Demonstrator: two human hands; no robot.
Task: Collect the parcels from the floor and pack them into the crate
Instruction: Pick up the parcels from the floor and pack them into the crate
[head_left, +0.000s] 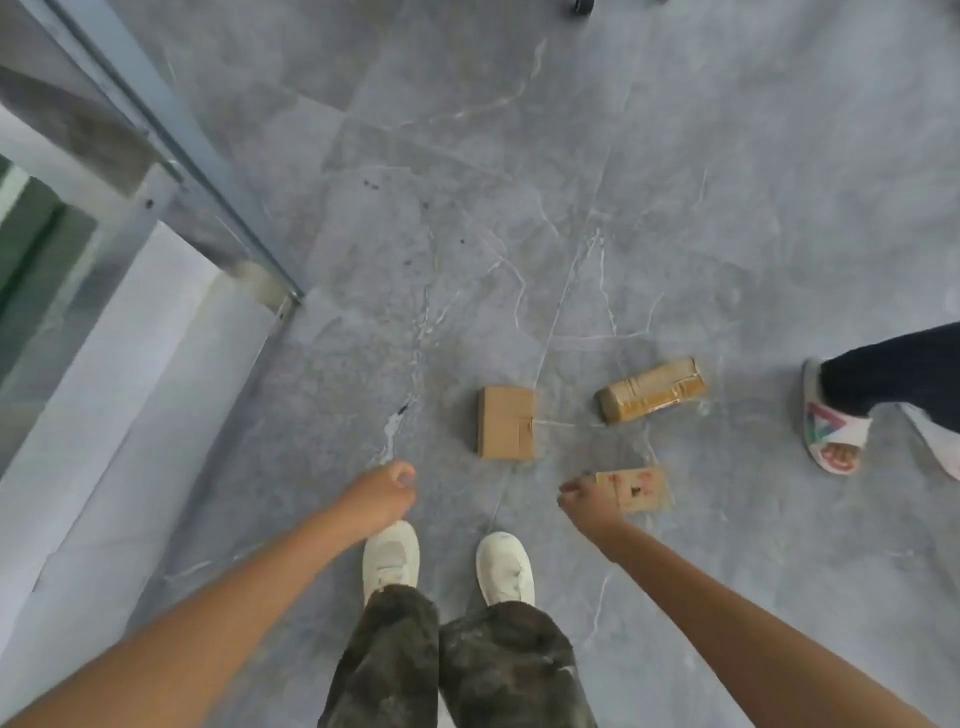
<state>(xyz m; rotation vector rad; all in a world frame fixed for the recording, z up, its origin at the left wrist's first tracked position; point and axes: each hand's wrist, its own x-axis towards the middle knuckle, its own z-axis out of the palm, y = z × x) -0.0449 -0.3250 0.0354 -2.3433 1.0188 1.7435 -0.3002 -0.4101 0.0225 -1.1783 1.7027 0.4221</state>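
Observation:
Three parcels lie on the grey floor ahead of my feet. A plain brown cardboard box (506, 422) sits in the middle. Right of it lies a longer parcel wrapped in shiny tape (650, 388). Nearest is a small pale parcel with red marks (641, 488). My right hand (586, 498) hangs in front of that small parcel's left end, fingers loosely curled, holding nothing. Left of the boxes, my left hand (387, 488) also hangs loosely curled with nothing in it. No crate is in view.
A glass partition with a metal frame (171, 150) and a white ledge (130, 395) run along the left. Another person's leg and sandalled foot (834, 431) stand at the right, close to the taped parcel. My white shoes (449, 564) are just behind the parcels.

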